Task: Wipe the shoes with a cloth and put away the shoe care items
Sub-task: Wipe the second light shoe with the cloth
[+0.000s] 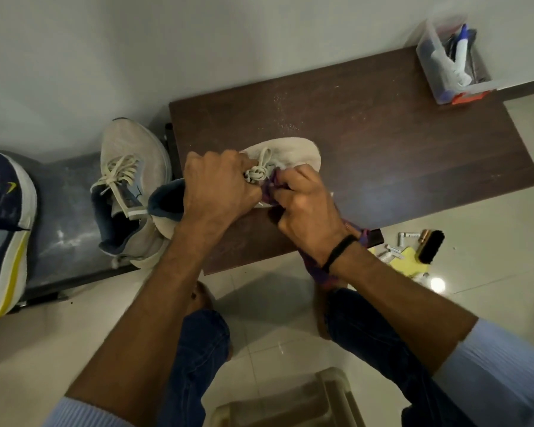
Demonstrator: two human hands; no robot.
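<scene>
- The beige sneaker (290,152) lies on the wooden table (383,134), directly under my two hands.
- My left hand (216,189) grips it at the laces; my right hand (305,208) clutches the purple cloth (270,188) and presses it on the shoe's side.
- The second beige sneaker (130,167) stands beside my left hand, and a navy sneaker (3,217) farther out. I cannot tell if they are wiped.
- The brush (430,246), tubes (393,251) and yellow cloth (410,260) lie on the floor near my right wrist, with the clear box (453,63) far ahead. I judge that putting away has not yet begun.

Home entryway: tiled floor (490,303), low wooden shoe bench (383,134), sneakers (130,180) alongside.
</scene>
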